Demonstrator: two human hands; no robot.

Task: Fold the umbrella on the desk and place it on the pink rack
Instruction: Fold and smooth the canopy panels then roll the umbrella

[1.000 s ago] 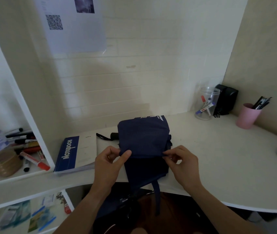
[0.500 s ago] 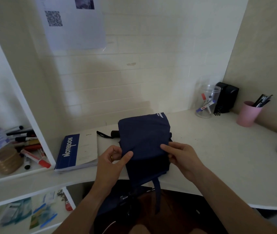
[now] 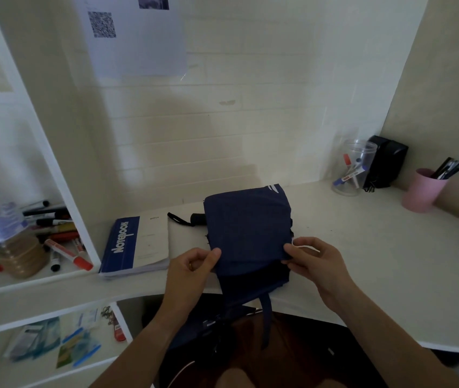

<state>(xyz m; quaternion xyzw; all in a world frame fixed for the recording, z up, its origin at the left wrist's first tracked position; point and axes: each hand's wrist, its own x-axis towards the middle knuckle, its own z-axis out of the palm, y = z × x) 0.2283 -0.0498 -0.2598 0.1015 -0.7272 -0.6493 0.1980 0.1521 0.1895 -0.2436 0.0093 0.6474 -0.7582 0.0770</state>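
The navy blue umbrella (image 3: 246, 228) lies collapsed on the white desk (image 3: 376, 261), its canopy folded into a flat flap; its black handle and wrist loop stick out to the left. More fabric and the closure strap hang over the desk's front edge. My left hand (image 3: 191, 271) pinches the flap's lower left corner. My right hand (image 3: 313, 261) pinches the lower right corner. No pink rack is in view.
A blue and white notebook (image 3: 135, 245) lies left of the umbrella. Markers, a bottle and tape rolls fill the left shelf (image 3: 26, 242). At the back right stand a clear jar (image 3: 352, 169), a black box (image 3: 385, 163) and a pink pen cup (image 3: 423, 191).
My right hand went from pressing flat on the flap's right edge to pinching its lower right corner. The left hand kept its pinch. The flap stays folded over the umbrella.
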